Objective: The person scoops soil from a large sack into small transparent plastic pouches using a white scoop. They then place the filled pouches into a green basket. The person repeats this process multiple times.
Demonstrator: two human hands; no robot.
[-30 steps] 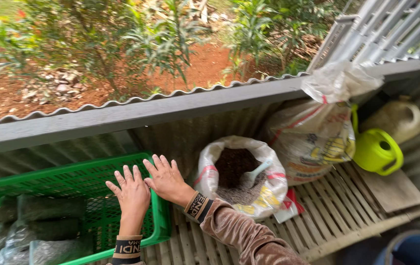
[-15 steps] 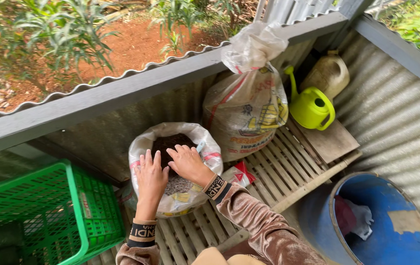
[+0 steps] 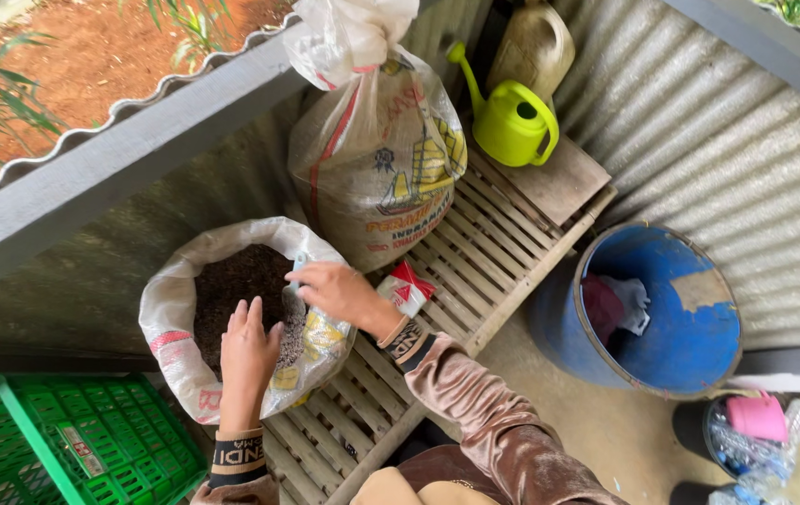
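An open white woven sack (image 3: 171, 323) full of dark soil (image 3: 236, 281) sits on a wooden slatted pallet (image 3: 498, 257). My left hand (image 3: 248, 355) rests flat on the sack's near rim, fingers together and pointing toward the soil. At the sack's right edge my right hand (image 3: 339, 292) pinches the rim, where a small pale strip shows between its fingers. Both wrists wear dark patterned cuffs below brown velvet sleeves.
A tied printed sack (image 3: 376, 154) stands behind. Beside it are a lime green watering can (image 3: 512, 122) and a tan jug (image 3: 531, 47). A blue barrel (image 3: 657, 309) stands right, a green plastic crate (image 3: 54, 440) lower left. Corrugated metal walls enclose the corner.
The view has swung right from the green crate to the soil sack. Both hands moved from the crate's edge to the sack's rim, and the right hand closed on the edge.
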